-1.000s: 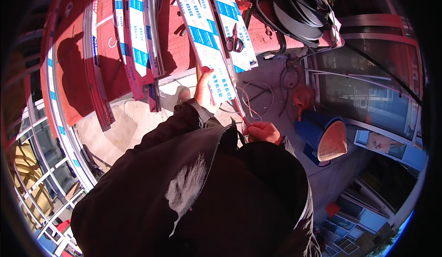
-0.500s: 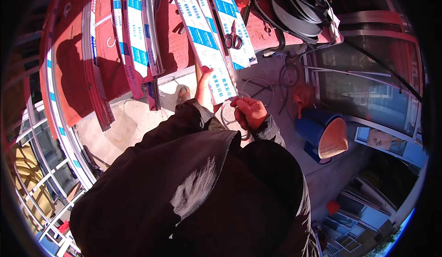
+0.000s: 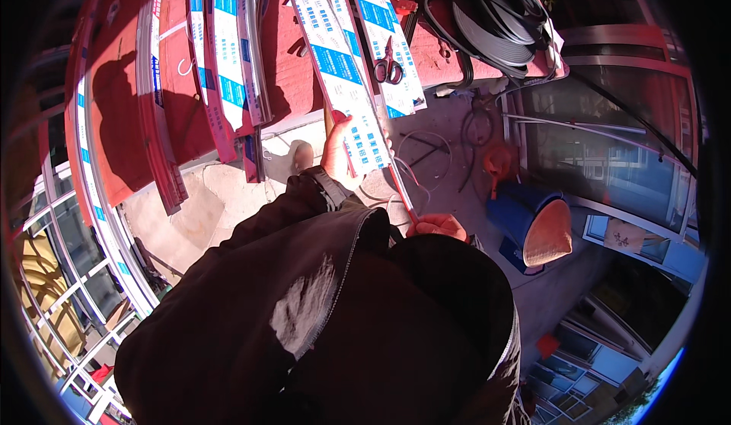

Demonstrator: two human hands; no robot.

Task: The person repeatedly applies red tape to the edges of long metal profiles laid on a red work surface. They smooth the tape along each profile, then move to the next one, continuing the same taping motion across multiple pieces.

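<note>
A long profile [image 3: 335, 63] wrapped in white and blue printed film juts off the red-covered table toward me. My left hand [image 3: 336, 149] is closed around its near end, the fingers partly hidden beneath. From that end a thin, pale and reddish strip [image 3: 403, 191] runs down to my right hand [image 3: 440, 227]. That hand is closed on the strip, close to my jacket, and sits apart from the profile. Dark-handled scissors [image 3: 388, 69] lie on another film-covered profile [image 3: 376, 18], just to the right.
More profiles [image 3: 228, 52] lie along the red table [image 3: 285, 82] on the left, their ends overhanging its edge. Coiled black strip [image 3: 495, 33] rests at the far right. A blue bucket-like container [image 3: 518, 212] and a framed glass panel [image 3: 601, 136] stand to the right; thin cables [image 3: 434, 147] cross the floor.
My right hand has moved down and toward me, away from the profile's end. A length of thin strip now stretches between them. My left hand keeps its hold.
</note>
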